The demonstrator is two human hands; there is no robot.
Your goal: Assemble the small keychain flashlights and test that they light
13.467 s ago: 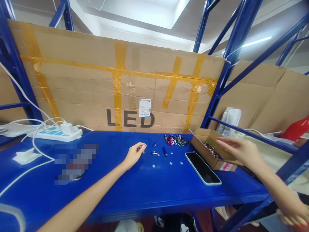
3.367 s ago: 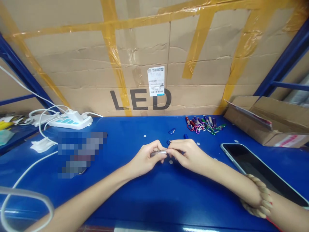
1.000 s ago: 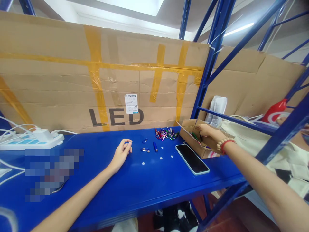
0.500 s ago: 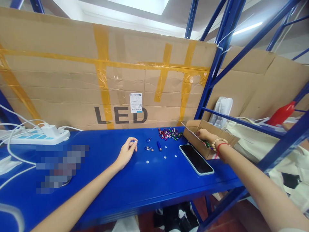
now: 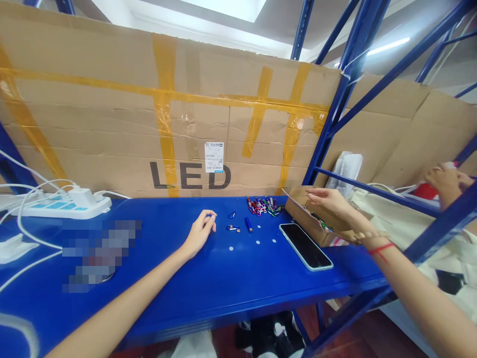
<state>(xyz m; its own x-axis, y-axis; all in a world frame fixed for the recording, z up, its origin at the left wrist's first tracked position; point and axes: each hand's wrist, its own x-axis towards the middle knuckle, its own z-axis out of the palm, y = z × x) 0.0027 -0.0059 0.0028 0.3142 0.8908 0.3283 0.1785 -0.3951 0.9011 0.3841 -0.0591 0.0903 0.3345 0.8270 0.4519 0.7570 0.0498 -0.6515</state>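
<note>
My left hand (image 5: 201, 232) rests on the blue shelf (image 5: 223, 283), fingers curled with the tips pinched together on something too small to make out. Just right of it lie a blue carabiner (image 5: 231, 215), a small ringed part (image 5: 233, 228) and a blue torch body (image 5: 248, 224). Small round cells (image 5: 257, 242) are scattered nearby. My right hand (image 5: 330, 200) hovers over the open cardboard box (image 5: 320, 233), fingers stretched out toward the left, with nothing visible in them. A pile of coloured keychain torches (image 5: 263, 205) lies at the back.
A phone (image 5: 305, 245) lies face up beside the box. A white power strip (image 5: 67, 206) with cables sits at the far left. A taped cardboard sheet marked LED (image 5: 186, 129) walls the back. Another person's hand (image 5: 445, 179) shows beyond the blue rack post (image 5: 335, 109).
My right hand has lifted out of the cardboard box and now hovers above it with fingers extended. My left hand has stayed in place on the shelf.
</note>
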